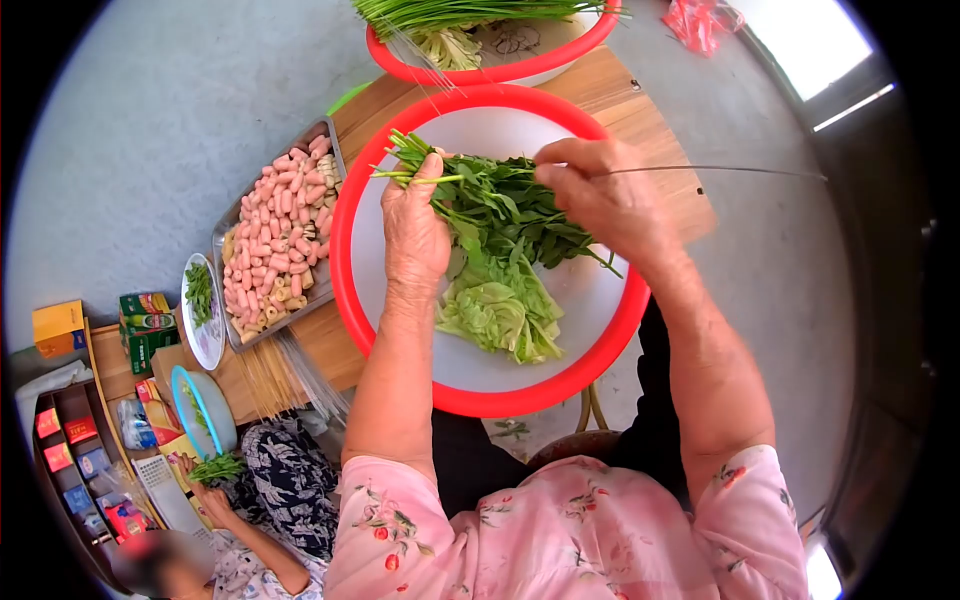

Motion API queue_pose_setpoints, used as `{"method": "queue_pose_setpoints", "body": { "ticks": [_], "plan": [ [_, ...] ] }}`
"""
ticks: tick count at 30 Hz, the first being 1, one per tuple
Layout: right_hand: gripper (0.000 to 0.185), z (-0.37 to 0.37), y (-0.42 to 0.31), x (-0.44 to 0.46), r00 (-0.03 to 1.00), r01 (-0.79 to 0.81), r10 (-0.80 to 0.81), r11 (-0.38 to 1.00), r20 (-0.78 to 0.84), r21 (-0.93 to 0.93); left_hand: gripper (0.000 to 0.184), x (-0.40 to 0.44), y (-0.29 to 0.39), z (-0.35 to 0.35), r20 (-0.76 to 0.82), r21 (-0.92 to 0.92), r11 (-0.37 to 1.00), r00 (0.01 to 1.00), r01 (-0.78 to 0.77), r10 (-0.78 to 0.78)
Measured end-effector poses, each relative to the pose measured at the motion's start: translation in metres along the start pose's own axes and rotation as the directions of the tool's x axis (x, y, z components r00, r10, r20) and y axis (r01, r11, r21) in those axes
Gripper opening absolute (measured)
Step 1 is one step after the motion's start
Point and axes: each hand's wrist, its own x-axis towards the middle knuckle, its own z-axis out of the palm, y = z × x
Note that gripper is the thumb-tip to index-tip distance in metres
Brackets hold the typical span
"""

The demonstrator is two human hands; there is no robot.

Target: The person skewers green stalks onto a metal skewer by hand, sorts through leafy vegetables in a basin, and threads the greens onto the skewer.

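Note:
My left hand (416,232) is closed around the stems of a bunch of leafy greens (505,200), its thumb on top. The leaves spread to the right over a large white basin with a red rim (345,270). Close to the leaf ends, my right hand (605,195) pinches a long thin skewer (725,168), which points out to the right; its other end is hidden by the hand and leaves. Pale green lettuce leaves (500,310) lie in the basin below the bunch.
A metal tray (335,150) of pink sausage pieces stands left on the wooden table (650,130). Beside it are a plate of greens (205,340) and bundled skewers (270,380). Another red-rimmed basin (385,60) holds long green stalks. At lower left, a person holds greens (217,468).

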Motion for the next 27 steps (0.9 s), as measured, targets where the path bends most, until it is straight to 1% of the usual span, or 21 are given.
{"method": "queue_pose_setpoints", "body": {
  "ticks": [1,3,4,5,8,10,11,13,14,15,17,18,20,21,23,27],
  "plan": [
    [0.015,0.005,-0.001,-0.002,1.000,0.003,-0.003,1.000,0.002,-0.004,0.019,0.000,0.001,0.001,-0.001,-0.005,1.000,1.000,-0.003,0.003],
    [0.023,0.018,0.003,-0.004,0.992,0.121,-0.122,0.991,0.011,0.052,0.019,-0.005,0.006,0.005,0.017,-0.092,0.991,0.996,0.094,-0.092],
    [0.030,0.022,0.002,-0.005,0.982,0.183,-0.183,0.983,0.050,0.001,0.019,-0.007,0.007,0.006,0.017,-0.097,0.991,0.996,0.089,-0.088],
    [0.027,0.027,-0.002,-0.006,0.983,0.169,-0.168,0.986,0.069,-0.014,0.018,-0.011,0.007,0.009,0.033,-0.112,0.989,0.995,0.101,-0.098],
    [0.027,0.039,-0.007,-0.009,0.979,0.196,-0.194,0.980,0.057,-0.034,0.018,-0.018,0.010,0.015,0.072,-0.149,0.982,0.992,0.114,-0.104],
    [0.024,0.042,-0.013,-0.009,0.988,0.152,-0.151,0.988,0.017,-0.014,0.018,-0.020,0.013,0.019,0.121,-0.197,0.974,0.989,0.110,-0.087],
    [0.024,0.046,-0.013,-0.008,0.988,0.155,-0.155,0.988,0.023,-0.015,0.018,-0.023,0.017,0.021,0.117,-0.200,0.974,0.990,0.106,-0.084],
    [0.021,0.053,-0.010,-0.002,0.978,0.201,-0.192,0.973,-0.087,0.112,0.018,-0.030,0.028,0.027,0.170,-0.201,0.971,0.981,0.126,-0.092],
    [0.016,0.054,-0.013,-0.001,0.974,0.210,-0.199,0.972,-0.107,0.104,0.019,-0.030,0.028,0.027,0.151,-0.204,0.975,0.987,0.087,-0.056],
    [0.016,0.055,-0.015,0.000,0.973,0.216,-0.205,0.971,-0.103,0.102,0.019,-0.031,0.029,0.026,0.148,-0.208,0.975,0.988,0.081,-0.050],
    [0.013,0.060,-0.020,0.000,0.990,0.124,-0.105,0.967,-0.093,0.225,0.020,-0.031,0.032,0.023,0.062,-0.263,0.958,0.992,0.119,-0.106],
    [0.013,0.061,-0.023,0.000,0.990,0.125,-0.108,0.967,-0.086,0.224,0.020,-0.032,0.034,0.021,0.056,-0.267,0.957,0.993,0.115,-0.103],
    [0.012,0.060,-0.030,-0.001,0.990,-0.142,0.140,0.910,0.033,0.390,0.017,-0.033,0.035,0.016,0.093,-0.370,0.914,0.985,0.169,-0.145],
    [0.012,0.061,-0.031,0.000,0.990,-0.140,0.138,0.912,0.035,0.386,0.017,-0.033,0.036,0.015,0.092,-0.374,0.912,0.985,0.167,-0.143],
    [0.014,0.064,-0.032,0.001,0.962,-0.262,0.260,0.794,0.083,0.549,0.016,-0.033,0.036,0.013,0.075,-0.430,0.882,0.981,0.193,-0.178],
    [0.016,0.068,-0.034,0.004,0.957,-0.281,0.277,0.817,0.085,0.504,0.017,-0.031,0.034,0.008,0.055,-0.444,0.880,0.985,0.170,-0.163]
  ]
}}
